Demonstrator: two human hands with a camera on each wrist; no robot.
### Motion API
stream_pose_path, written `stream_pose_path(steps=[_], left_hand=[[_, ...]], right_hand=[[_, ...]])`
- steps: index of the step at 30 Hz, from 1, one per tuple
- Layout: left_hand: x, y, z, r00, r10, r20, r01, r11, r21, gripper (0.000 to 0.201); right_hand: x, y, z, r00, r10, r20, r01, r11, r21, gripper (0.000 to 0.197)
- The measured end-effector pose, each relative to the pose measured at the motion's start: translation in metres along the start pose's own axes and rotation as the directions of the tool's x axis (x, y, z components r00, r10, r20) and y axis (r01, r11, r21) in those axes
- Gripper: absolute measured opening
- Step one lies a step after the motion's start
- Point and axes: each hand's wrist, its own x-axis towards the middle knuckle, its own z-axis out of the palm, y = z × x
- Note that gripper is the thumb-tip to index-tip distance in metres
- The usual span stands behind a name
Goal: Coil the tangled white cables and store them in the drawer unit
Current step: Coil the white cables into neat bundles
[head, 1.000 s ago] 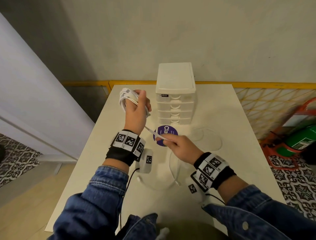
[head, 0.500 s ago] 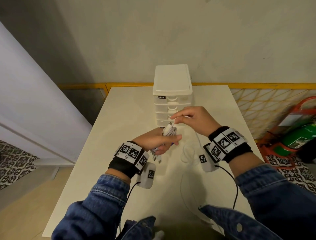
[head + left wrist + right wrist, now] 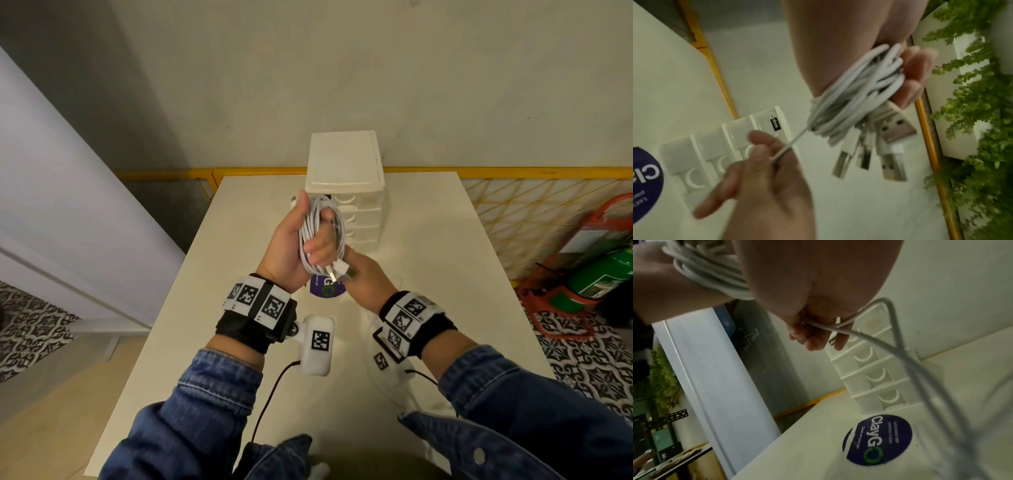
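My left hand (image 3: 301, 240) is raised palm-up in front of the white drawer unit (image 3: 346, 185) and grips a coil of white cables (image 3: 320, 233), wound round its fingers. Several USB plugs (image 3: 888, 146) hang from the coil (image 3: 855, 100). My right hand (image 3: 363, 277) sits just below and right of the left, pinching a loose cable strand (image 3: 791, 144) that runs up into the coil. In the right wrist view that strand (image 3: 875, 344) trails down past the drawer unit (image 3: 875, 373) toward the table. All the drawers look closed.
A white table (image 3: 445, 274) carries the drawer unit at its far edge and a round purple sticker (image 3: 325, 289) in front of it. More loose white cable (image 3: 380, 383) lies on the table near my right forearm. A yellow rail (image 3: 513, 171) and a red-framed green cylinder (image 3: 603, 274) stand to the right.
My left hand has turned palm-up and risen with the coil before the drawer unit. My right hand has dropped from above the coil to below it, still holding the strand.
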Motion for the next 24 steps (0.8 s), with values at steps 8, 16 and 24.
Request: stream_pose_path(steps=[8,16,24], left_hand=[[0.006,0.018,0.003,0.815,0.374,-0.442,-0.322,0.927,0.191,0.052],[-0.002,0.012,-0.027,0.697,0.622,-0.357,0.003,0.495,0.869,0.014],[-0.009,0.011,-0.056,0.913,0.300,-0.277,0.340,-0.181,0.923,0.074]], right_hand=[[-0.009,0.000,0.021,0.969,0.149,0.195,-0.136,0.988,-0.077,0.022],[-0.011,-0.019,0.028,0.921,0.195,0.338,-0.248,0.961,0.120,0.022],[-0.002,-0.025,-0.002,0.971,0.074,0.227,-0.115,0.978,0.172,0.026]])
